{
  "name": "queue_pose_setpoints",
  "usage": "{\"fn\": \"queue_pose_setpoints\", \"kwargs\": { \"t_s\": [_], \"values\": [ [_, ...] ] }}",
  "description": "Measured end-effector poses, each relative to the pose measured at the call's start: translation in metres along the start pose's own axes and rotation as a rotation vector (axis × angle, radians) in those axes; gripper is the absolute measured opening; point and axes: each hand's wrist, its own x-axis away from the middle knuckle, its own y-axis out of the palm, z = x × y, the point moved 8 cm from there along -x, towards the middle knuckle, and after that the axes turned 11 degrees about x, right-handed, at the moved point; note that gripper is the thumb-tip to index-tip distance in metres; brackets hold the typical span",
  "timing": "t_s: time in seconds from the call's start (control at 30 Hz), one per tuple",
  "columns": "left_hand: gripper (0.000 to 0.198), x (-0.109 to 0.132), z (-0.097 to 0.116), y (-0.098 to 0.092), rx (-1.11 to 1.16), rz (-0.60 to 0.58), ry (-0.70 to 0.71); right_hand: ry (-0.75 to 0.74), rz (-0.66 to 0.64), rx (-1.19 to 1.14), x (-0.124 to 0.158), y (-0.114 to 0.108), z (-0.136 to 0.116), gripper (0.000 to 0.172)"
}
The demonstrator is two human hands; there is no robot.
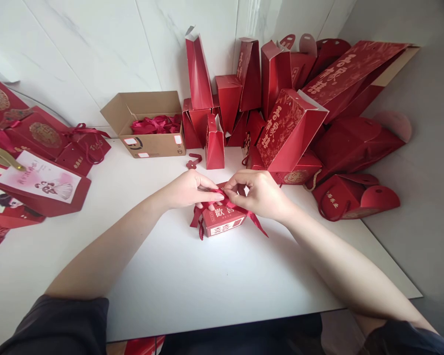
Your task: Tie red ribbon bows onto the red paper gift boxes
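Observation:
A small red gift box (226,220) with pale Chinese characters and a white-patterned front lies on the white table before me. Across its top runs a dark red ribbon (258,225), one tail trailing off to the right and another hanging at the left. A twisted red cord (201,230) dangles from the box's left end. My left hand (192,190) pinches the ribbon over the box, thumb and fingers closed. Close beside it, my right hand (257,194) also pinches the ribbon, its fingertips nearly touching the left ones. The knot itself is partly hidden by my fingers.
Behind stands an open cardboard box (155,144) of red ribbons. A red flower-ended paper tag (192,162) lies near it. Tall red boxes (199,74) crowd the back and right. More red gift boxes (46,130) and a white wedding card (42,177) fill the left.

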Motion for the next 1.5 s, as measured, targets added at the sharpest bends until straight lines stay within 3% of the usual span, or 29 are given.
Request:
{"fn": "queue_pose_setpoints", "kwargs": {
  "t_s": [0.23, 0.4, 0.47, 0.57, 0.87, 1.1, 1.2, 1.3, 1.43, 1.5],
  "values": [
    [0.026, -0.001, -0.005, -0.001, 0.015, -0.036, 0.009, 0.030, 0.011, -0.031, -0.001, -0.007, 0.003, 0.011],
    [0.027, 0.000, -0.002, 0.000, 0.045, -0.059, 0.012, 0.060, -0.150, -0.157, -0.001, 0.009, 0.006, 0.003],
    [0.028, 0.000, 0.000, 0.000, 0.051, -0.071, 0.017, 0.084, -0.215, -0.234, -0.001, 0.017, 0.009, 0.009],
    [0.029, 0.001, 0.002, 0.002, 0.051, -0.093, 0.019, 0.127, -0.226, -0.332, -0.001, 0.023, 0.017, 0.019],
    [0.026, 0.000, 0.000, -0.002, 0.111, -0.070, -0.018, 0.119, -0.226, -0.385, -0.002, 0.021, 0.022, 0.018],
    [0.024, 0.005, 0.004, -0.002, 0.159, -0.137, -0.017, 0.137, -0.361, -0.443, 0.002, 0.018, 0.022, 0.014],
    [0.022, 0.010, 0.009, -0.015, 0.197, -0.098, -0.004, 0.112, -0.533, -0.325, 0.010, 0.009, 0.025, 0.015],
    [0.024, 0.014, 0.009, -0.033, 0.209, 0.013, -0.031, 0.133, -0.644, -0.168, 0.017, -0.001, 0.034, 0.007],
    [0.033, 0.022, 0.002, -0.054, 0.026, 0.189, -0.122, 0.190, -0.659, -0.276, 0.018, -0.001, 0.035, 0.028],
    [0.038, 0.025, -0.003, -0.052, -0.059, 0.161, -0.187, 0.161, -0.644, -0.362, 0.014, 0.005, 0.029, 0.039]
  ]
}}
